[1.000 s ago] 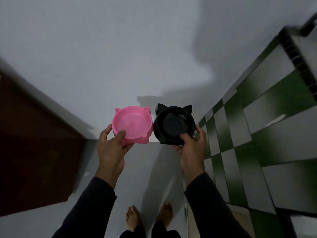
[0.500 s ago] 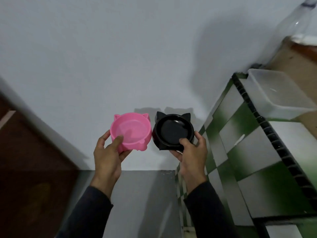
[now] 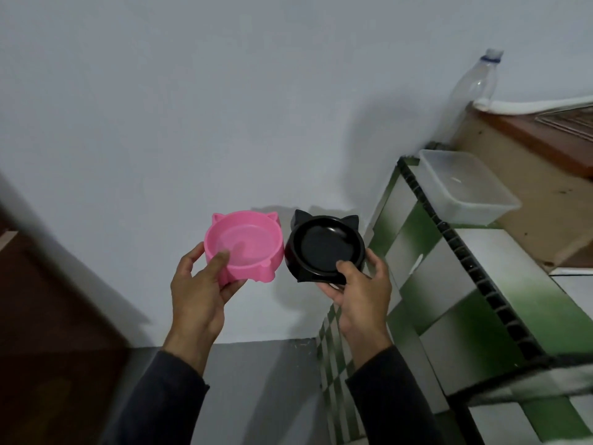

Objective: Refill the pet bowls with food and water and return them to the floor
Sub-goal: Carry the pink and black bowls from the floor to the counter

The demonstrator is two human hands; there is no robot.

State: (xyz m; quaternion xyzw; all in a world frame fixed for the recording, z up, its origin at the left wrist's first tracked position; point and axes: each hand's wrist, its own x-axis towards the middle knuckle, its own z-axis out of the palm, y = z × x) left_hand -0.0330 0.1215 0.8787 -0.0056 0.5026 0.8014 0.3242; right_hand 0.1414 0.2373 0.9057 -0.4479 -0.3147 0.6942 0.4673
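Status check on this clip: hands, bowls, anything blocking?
Left hand grips pink bowl; right hand grips black bowl. Both bowls look empty, held in the air. Nothing blocking; counter to the right.

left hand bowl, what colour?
Pink: the cat-eared bowl gripped by the left hand, clearest in the head view.

A home kitchen corner, probably: at two o'clock a green-and-white tiled counter (image 3: 500, 284) carries a clear plastic tub (image 3: 465, 187) and plastic bottle (image 3: 471, 91), against a plain painted wall (image 3: 192, 107).
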